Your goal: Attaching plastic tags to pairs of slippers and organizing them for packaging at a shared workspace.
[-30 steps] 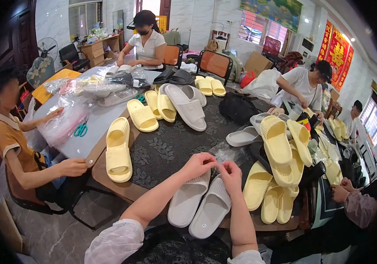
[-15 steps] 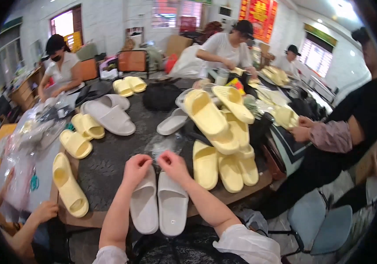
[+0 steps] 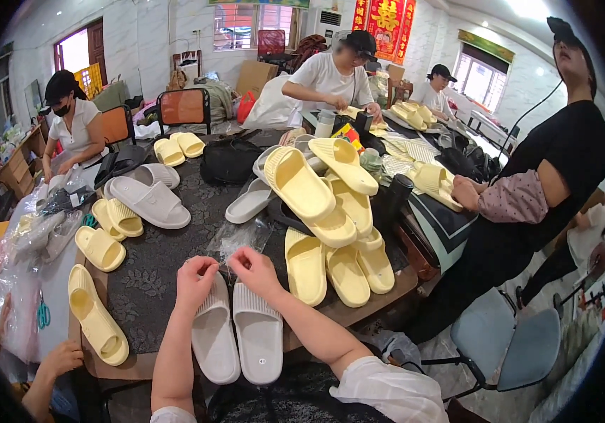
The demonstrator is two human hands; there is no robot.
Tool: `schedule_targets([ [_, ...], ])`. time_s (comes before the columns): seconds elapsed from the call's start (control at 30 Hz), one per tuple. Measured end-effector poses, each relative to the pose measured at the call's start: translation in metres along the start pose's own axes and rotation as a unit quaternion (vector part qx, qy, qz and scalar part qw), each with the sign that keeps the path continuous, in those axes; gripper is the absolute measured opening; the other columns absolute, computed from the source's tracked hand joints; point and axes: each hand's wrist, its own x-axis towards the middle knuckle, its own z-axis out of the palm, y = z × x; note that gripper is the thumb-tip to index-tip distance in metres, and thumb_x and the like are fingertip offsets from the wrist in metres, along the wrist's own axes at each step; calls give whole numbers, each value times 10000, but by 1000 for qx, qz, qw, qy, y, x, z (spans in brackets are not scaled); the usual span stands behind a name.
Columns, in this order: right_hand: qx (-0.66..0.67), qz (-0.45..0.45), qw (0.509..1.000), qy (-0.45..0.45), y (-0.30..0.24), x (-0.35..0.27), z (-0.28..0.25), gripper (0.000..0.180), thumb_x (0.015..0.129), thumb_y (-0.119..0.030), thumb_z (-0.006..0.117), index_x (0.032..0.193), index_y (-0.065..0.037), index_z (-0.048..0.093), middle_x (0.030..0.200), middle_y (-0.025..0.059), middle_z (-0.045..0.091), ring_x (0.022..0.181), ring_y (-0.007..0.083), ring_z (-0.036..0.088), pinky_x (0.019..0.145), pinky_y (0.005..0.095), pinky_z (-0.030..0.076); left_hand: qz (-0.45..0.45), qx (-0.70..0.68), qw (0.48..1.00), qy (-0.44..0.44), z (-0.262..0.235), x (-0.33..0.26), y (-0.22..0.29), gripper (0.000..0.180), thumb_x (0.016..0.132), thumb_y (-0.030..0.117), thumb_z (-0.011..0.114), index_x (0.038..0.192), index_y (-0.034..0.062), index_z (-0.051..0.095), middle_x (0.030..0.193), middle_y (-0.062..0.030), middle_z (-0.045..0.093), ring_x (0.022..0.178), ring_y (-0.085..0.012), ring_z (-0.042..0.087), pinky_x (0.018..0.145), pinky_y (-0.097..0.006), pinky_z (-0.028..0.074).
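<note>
A pair of light grey slides lies side by side at the table's near edge: a left slide (image 3: 215,345) and a right slide (image 3: 258,345), toes pointing away from me. Over their ribbed straps, my left hand (image 3: 195,282) and my right hand (image 3: 256,273) are both closed in a pinch, fingertips a short gap apart. Whatever they pinch is too small or hidden to make out. Just beyond the fingers lies a crumpled clear plastic bag (image 3: 242,240); whether the fingers touch it I cannot tell.
Stacked pale yellow slides (image 3: 302,187) stand to the right; another yellow slide (image 3: 98,317) lies left. Behind are a single grey slide (image 3: 249,203), a grey pair (image 3: 150,201) and a black bag (image 3: 228,161). Co-workers surround the tables; one in black (image 3: 553,169) stands right, near a chair (image 3: 486,335).
The view has swung a little to the right, so the table appears farther left. Both hands keep their pinch above the grey slides. The co-worker in black now appears with head raised.
</note>
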Motion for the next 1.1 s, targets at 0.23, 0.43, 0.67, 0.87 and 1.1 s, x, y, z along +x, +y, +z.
schedule_targets([
  [0.23,-19,-29,996,-86,-9,-2,-3,192,860,-225,673,907,-40,654,744,65,672,639,159,640,615,304,510,33,26,999,-27,-4,0,1,107,814,91,679,874,2,681,762,-79,646,693,-168,622,666,-297,493],
  [0.43,6,-20,1000,-22,-5,-2,-1,183,853,-216,672,904,-41,661,747,65,669,652,162,637,624,299,507,-15,3,1000,-15,-2,0,3,97,829,68,662,882,-12,676,777,-41,646,718,-112,604,682,-260,483],
  [0.67,31,6,999,-10,-6,0,-2,171,851,-182,687,889,-22,641,727,32,642,647,106,592,611,267,489,-2,-1,1000,-4,-2,0,-5,97,828,66,666,884,-12,673,775,-60,650,711,-131,611,682,-272,489],
  [0.87,-24,-47,997,-60,-9,-4,-3,184,853,-196,684,894,-22,643,725,40,643,649,122,601,619,275,494,-4,-8,999,-47,0,-1,-5,97,817,63,674,884,-7,664,769,-70,643,715,-148,613,676,-284,489],
  [1.1,9,-37,999,-29,-5,-2,-1,166,854,-195,676,890,-36,645,740,55,657,634,150,618,605,296,500,-7,-15,1000,-23,-3,1,-4,91,839,67,651,875,-15,662,773,-34,637,723,-102,593,678,-254,476],
])
